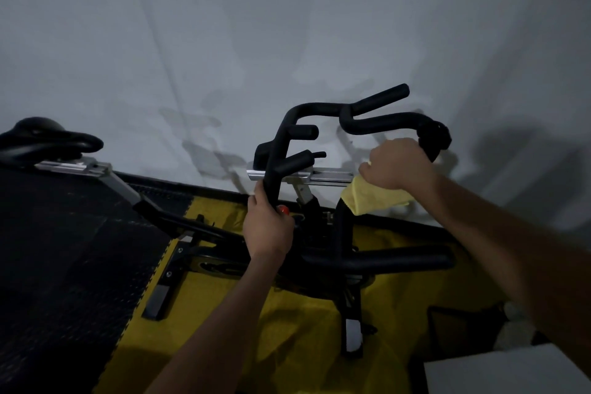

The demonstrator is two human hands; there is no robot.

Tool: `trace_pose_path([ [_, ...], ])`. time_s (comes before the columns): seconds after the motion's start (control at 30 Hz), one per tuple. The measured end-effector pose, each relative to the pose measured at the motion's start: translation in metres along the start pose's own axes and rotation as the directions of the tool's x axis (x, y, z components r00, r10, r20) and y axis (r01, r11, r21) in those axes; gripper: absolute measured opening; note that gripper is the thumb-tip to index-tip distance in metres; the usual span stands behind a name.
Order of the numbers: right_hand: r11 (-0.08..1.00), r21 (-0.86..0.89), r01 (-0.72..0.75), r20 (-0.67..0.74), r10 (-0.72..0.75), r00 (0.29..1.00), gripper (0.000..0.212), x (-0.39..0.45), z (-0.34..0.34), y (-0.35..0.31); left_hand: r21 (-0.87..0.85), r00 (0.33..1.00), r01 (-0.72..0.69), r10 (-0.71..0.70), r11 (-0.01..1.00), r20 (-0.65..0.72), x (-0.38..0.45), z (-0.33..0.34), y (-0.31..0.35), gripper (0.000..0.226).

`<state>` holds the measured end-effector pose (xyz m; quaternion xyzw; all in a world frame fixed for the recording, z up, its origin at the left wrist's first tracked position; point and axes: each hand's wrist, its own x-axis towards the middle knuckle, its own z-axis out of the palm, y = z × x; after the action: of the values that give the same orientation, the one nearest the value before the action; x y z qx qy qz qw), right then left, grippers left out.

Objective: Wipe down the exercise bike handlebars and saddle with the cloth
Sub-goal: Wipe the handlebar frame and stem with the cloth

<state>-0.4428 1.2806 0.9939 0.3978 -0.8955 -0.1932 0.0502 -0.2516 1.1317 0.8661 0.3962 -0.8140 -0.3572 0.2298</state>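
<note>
The black foam handlebars (323, 109) of the exercise bike rise in the middle of the head view, with several prongs. My left hand (267, 227) grips the lower end of the near left bar. My right hand (395, 165) presses a yellow cloth (371, 198) around the right bar, just below its curved end; the cloth hangs down under the hand. The black saddle (44, 139) sits at the far left on its silver rail, away from both hands.
A pale wall (287, 25) stands close behind the bike. Below are the bike frame (345, 265), a red knob (284, 210), black studded floor mat (64, 249) on the left and yellow mat (287, 329) under the bike. A white box (511, 371) sits at the bottom right.
</note>
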Motion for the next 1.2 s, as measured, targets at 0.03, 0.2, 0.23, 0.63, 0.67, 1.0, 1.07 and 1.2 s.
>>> trace_pose_path([
  [0.03, 1.0, 0.016, 0.016, -0.013, -0.016, 1.0, 0.055, -0.002, 0.001, -0.005, 0.0, 1.0, 0.002, -0.002, 1.0, 0.001, 0.0, 0.0, 0.0, 0.072],
  [0.2, 0.99, 0.083, 0.111, -0.114, -0.101, 0.988, 0.055, -0.011, 0.013, -0.046, 0.007, 1.0, 0.01, -0.01, 1.0, 0.001, -0.001, 0.0, 0.0, 0.074],
  [0.23, 0.985, 0.099, 0.139, -0.136, -0.125, 0.983, 0.055, -0.014, 0.018, -0.056, 0.004, 1.0, 0.011, -0.011, 1.0, 0.0, -0.001, 0.0, 0.0, 0.075],
  [0.63, 0.898, 0.346, 0.271, -0.204, -0.209, 0.956, 0.037, -0.056, 0.045, -0.113, -0.01, 1.0, 0.001, -0.001, 1.0, 0.006, -0.001, -0.001, -0.001, 0.072],
  [0.67, 0.902, 0.345, 0.261, -0.215, -0.194, 0.957, 0.037, -0.06, 0.046, -0.116, -0.007, 1.0, 0.0, 0.0, 1.0, 0.007, -0.001, -0.002, 0.0, 0.072],
  [1.0, 0.957, 0.281, 0.073, -0.269, 0.006, 0.963, 0.03, -0.113, 0.036, -0.127, 0.0, 0.999, -0.008, 0.008, 1.0, 0.031, -0.003, -0.006, 0.001, 0.075],
  [1.07, 0.914, 0.393, 0.099, -0.193, -0.023, 0.981, 0.036, -0.116, 0.027, -0.118, -0.007, 0.999, -0.007, 0.007, 1.0, 0.031, -0.004, -0.006, 0.002, 0.073],
  [1.2, 0.682, 0.729, -0.055, 0.009, 0.07, 0.997, 0.041, -0.105, -0.007, -0.091, -0.002, 1.0, -0.007, 0.007, 1.0, 0.026, -0.005, -0.007, 0.005, 0.07],
])
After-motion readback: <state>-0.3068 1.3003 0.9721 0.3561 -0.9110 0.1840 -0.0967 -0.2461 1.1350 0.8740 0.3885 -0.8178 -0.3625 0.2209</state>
